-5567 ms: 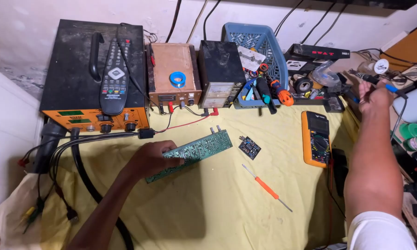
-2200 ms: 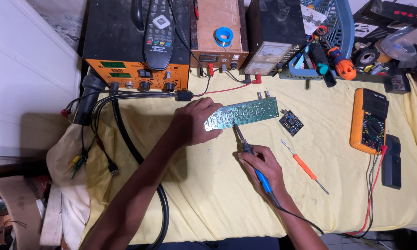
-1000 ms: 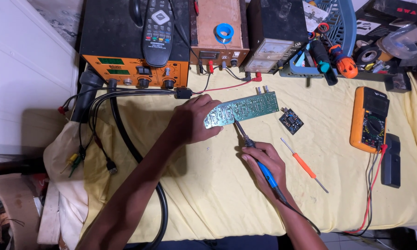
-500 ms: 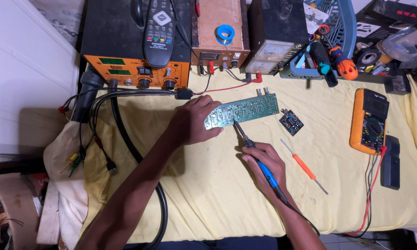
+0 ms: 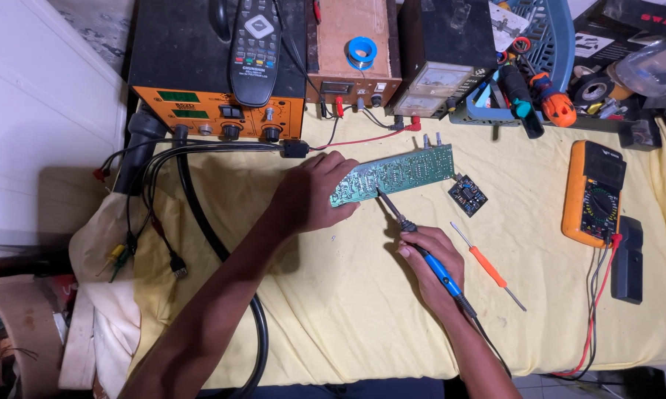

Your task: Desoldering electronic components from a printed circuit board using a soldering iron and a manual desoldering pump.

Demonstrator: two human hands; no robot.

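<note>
Yellow cloth (image 5: 333, 310) over the bench, gear stacked along the back edge. Compared with half a second back, pretty much nothing has shifted: both hands and the board sit where they were.

Left hand (image 5: 314, 196) lies fingers curled over the left end of the long green circuit board (image 5: 395, 174), pinning it flat to the cloth. Right hand (image 5: 430, 258) is wrapped pen-style around the blue-handled soldering iron (image 5: 421, 247), and the tip touches the board's lower edge, just right of the left hand's fingers. So the board runs between the two hands, slanting up to the right.

Just beside the right hand there's a small orange-handled screwdriver (image 5: 488, 266), and a little dark square module (image 5: 467, 195) near the board's right end. Further right lies an orange multimeter (image 5: 593, 193). At the back: an orange-fronted black station (image 5: 218, 118) with a remote control (image 5: 255, 41) on top, a wooden box (image 5: 351, 44) carrying a blue solder spool (image 5: 362, 53), and a blue basket (image 5: 551, 44) of tools.
</note>
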